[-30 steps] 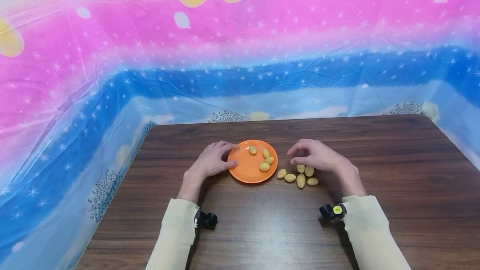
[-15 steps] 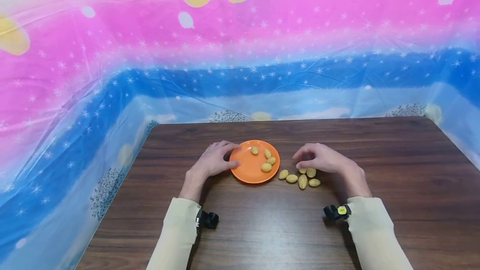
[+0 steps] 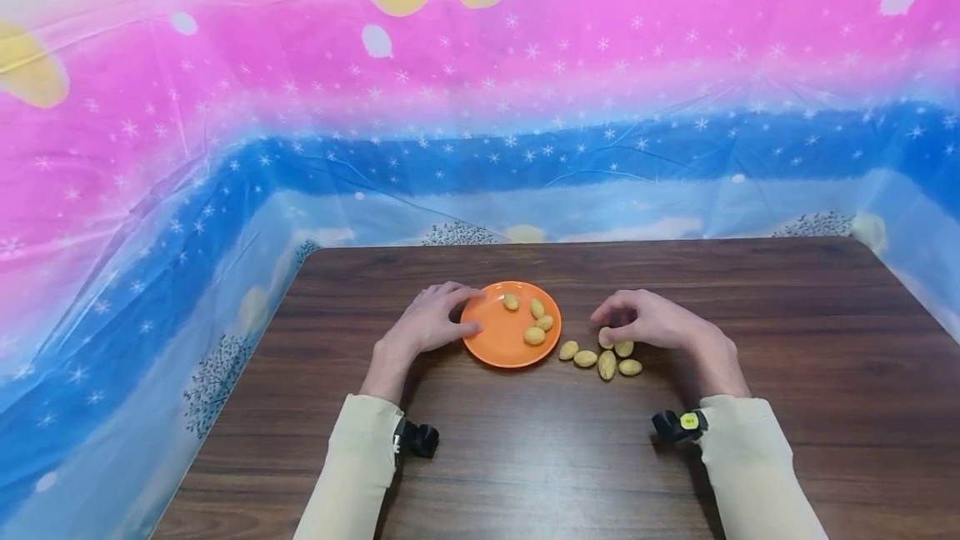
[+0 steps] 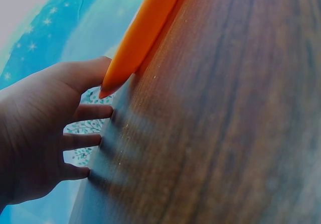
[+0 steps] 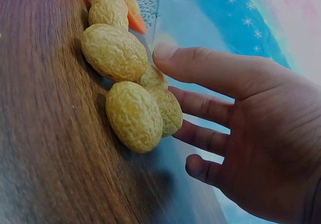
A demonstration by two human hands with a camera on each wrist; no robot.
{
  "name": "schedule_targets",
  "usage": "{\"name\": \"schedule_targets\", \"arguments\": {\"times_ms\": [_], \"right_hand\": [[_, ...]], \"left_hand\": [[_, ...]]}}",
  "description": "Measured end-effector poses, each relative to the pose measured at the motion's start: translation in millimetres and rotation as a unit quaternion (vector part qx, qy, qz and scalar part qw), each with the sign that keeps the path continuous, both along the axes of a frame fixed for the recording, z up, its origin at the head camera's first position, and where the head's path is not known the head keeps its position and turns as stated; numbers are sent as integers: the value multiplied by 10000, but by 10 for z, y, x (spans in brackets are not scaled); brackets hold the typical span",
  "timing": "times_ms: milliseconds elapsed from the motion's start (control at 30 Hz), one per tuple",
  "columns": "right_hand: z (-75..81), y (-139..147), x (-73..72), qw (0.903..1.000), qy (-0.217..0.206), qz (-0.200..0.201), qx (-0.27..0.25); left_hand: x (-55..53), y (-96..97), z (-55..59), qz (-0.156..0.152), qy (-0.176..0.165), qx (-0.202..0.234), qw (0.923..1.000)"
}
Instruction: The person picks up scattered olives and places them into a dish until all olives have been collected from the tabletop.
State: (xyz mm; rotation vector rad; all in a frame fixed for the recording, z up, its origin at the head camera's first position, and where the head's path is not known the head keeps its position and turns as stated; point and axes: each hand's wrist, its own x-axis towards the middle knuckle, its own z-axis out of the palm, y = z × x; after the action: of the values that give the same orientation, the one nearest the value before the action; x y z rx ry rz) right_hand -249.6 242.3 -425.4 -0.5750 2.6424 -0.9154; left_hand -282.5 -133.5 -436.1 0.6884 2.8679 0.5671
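Note:
An orange plate [image 3: 498, 344] lies on the table with several wrinkled, yellow-brown oval pieces like walnuts [image 3: 535, 335] on its right half. My left hand [image 3: 423, 323] rests at the plate's left rim, thumb and forefinger spread apart over its edge; the other fingers touch the table in the left wrist view. Right of the plate lies a loose cluster of more walnut-like pieces [image 3: 607, 365]. My right hand [image 3: 652, 319] hovers at the back of this cluster, thumb and fingers spread around the rear pieces. In the right wrist view its thumb is beside a piece [image 5: 155, 78] partly hidden behind others.
The dark wood-grain table [image 3: 525, 473] spreads around both arms. Behind it hangs a pink and blue patterned cloth [image 3: 480, 107], which also runs down the left side. Black cameras [image 3: 426, 440] are strapped to both wrists.
My right hand has come slightly lower and closer to the rear of the cluster. The left hand stays at the plate's rim. The whole view has shifted slightly.

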Motion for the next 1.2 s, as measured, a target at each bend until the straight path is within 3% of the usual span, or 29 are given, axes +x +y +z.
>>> {"name": "schedule_targets", "arguments": {"times_ms": [300,600,1200], "right_hand": [[16,-2,-19,9997,-218,95,-14],[-1,-30,-18,9999,-162,-21,23],[37,-219,0,9955,925,-19,-207]], "left_hand": [[15,-2,23,16,7,49,10000],[13,-3,10,-2,12,10,10000],[14,1,6,-18,8,46,10000]]}}
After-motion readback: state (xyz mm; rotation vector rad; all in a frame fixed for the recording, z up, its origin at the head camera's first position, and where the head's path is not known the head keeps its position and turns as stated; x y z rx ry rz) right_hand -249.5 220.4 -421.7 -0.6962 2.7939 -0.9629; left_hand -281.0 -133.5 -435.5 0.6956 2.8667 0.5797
